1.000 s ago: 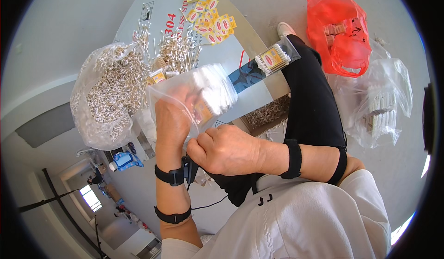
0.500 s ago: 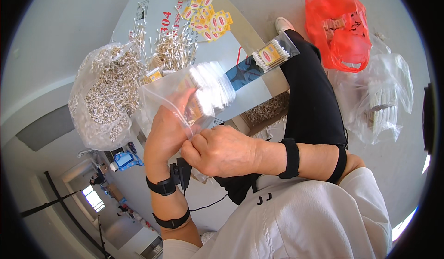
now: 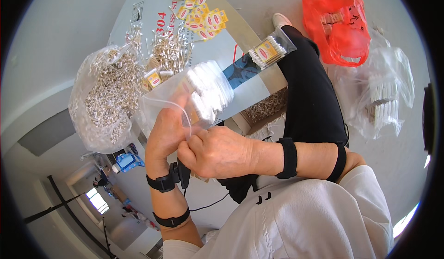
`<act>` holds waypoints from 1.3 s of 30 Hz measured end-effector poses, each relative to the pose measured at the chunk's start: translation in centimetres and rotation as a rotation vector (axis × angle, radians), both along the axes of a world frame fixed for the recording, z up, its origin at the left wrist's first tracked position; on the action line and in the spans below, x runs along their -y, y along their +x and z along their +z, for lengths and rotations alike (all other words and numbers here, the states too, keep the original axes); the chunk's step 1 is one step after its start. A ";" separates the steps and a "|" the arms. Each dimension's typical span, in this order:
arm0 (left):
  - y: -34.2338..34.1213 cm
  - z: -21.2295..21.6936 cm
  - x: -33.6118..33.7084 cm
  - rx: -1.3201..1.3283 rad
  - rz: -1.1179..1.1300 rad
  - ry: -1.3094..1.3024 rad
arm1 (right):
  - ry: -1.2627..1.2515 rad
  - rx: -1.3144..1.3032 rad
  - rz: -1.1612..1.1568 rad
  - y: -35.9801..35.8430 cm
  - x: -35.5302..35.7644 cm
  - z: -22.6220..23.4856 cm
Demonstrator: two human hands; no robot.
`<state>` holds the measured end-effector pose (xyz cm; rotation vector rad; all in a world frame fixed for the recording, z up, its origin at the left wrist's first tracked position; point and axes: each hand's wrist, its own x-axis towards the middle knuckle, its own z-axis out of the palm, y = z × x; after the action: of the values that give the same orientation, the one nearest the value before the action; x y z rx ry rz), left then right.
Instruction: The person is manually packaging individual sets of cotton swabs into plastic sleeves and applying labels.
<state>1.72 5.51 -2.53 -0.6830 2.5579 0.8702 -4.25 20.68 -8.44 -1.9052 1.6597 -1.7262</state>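
A clear plastic bag (image 3: 159,101) is held in front of me, with bundled cotton swabs (image 3: 210,85) inside, their white tips facing right. My left hand (image 3: 165,132) reaches into the bag's mouth or lies behind its film; its fingers are curled round the bundles, partly veiled by the plastic. My right hand (image 3: 217,152) is closed, pinching the bag's lower rim beside the left wrist. Beyond the bag, a small packet of cotton swabs (image 3: 267,52) with a yellow label lies at the table's right edge.
On the table (image 3: 249,95) lie yellow cards (image 3: 203,17) and loose swabs (image 3: 169,46). A big clear bag of swabs (image 3: 106,104) sits at the left. A cardboard box (image 3: 252,126) is below the table edge. At right are a red bag (image 3: 335,32) and a clear bag of bundles (image 3: 386,95).
Both hands keep their hold on the bag, with only a slight shift of the fingers and film. The whole view has moved a little.
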 end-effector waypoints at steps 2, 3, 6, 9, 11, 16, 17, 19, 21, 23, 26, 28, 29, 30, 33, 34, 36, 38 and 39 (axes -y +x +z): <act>0.0 -0.4 0.3 -0.046 -0.046 0.040 | -0.038 0.021 -0.033 0.0 0.1 0.0; 0.1 -0.7 0.1 -0.045 -0.048 0.041 | -0.036 0.022 -0.036 0.1 0.2 0.0; 0.9 -1.7 -0.1 -0.078 -0.088 -0.191 | -0.049 0.028 -0.007 0.4 0.4 0.2; 2.0 -2.4 0.6 -0.182 -0.161 -0.226 | -0.061 0.037 -0.018 0.5 0.5 0.3; 1.5 -2.1 0.7 -0.185 0.048 -0.020 | -0.051 0.028 -0.032 0.3 0.4 0.4; -0.8 0.2 -0.2 0.028 0.239 -0.238 | -0.024 0.040 0.022 0.0 0.1 0.2; -0.3 -0.5 0.1 -0.061 0.197 -0.219 | -0.031 0.042 0.029 0.1 0.1 0.3; 0.0 -1.1 0.2 -0.149 0.150 -0.199 | -0.038 0.034 0.023 0.2 0.0 0.3; 0.1 -1.5 -0.1 -0.260 0.112 -0.242 | -0.040 0.026 0.013 0.2 0.0 0.1; 0.2 -1.6 -0.1 -0.266 -0.007 -0.334 | -0.050 0.056 0.022 0.4 0.1 0.0; 0.3 -1.6 -0.2 -0.233 -0.138 -0.476 | -0.053 0.050 0.019 0.4 0.1 0.0; 0.5 -1.6 0.0 -0.192 -0.152 -0.525 | -0.056 0.047 0.016 0.4 0.1 0.0; 0.8 -1.6 0.2 -0.185 -0.066 -0.424 | -0.058 0.042 0.013 0.5 0.2 0.0; 0.9 -1.7 0.4 -0.179 0.020 -0.322 | -0.059 0.044 0.014 0.5 0.1 0.1; 0.7 -0.9 -0.1 -0.211 0.103 -0.296 | -0.052 0.045 0.002 0.4 -0.1 0.1; 0.2 -0.4 -0.3 -0.209 0.101 -0.293 | -0.041 0.043 0.010 0.3 -0.1 0.1; -0.9 0.6 -0.7 -0.082 -0.086 -0.456 | -0.025 0.042 0.015 0.2 -0.3 0.0; 0.1 -1.5 -0.3 -0.213 0.050 -0.324 | -0.030 0.019 0.033 0.4 -0.3 0.3; 0.7 -2.0 -0.1 -0.342 0.186 -0.194 | -0.039 0.023 0.043 0.6 -0.2 0.4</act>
<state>2.44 5.64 -4.51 -0.9104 2.9495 0.8681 -3.70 20.87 -7.99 -1.9156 1.5775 -1.7700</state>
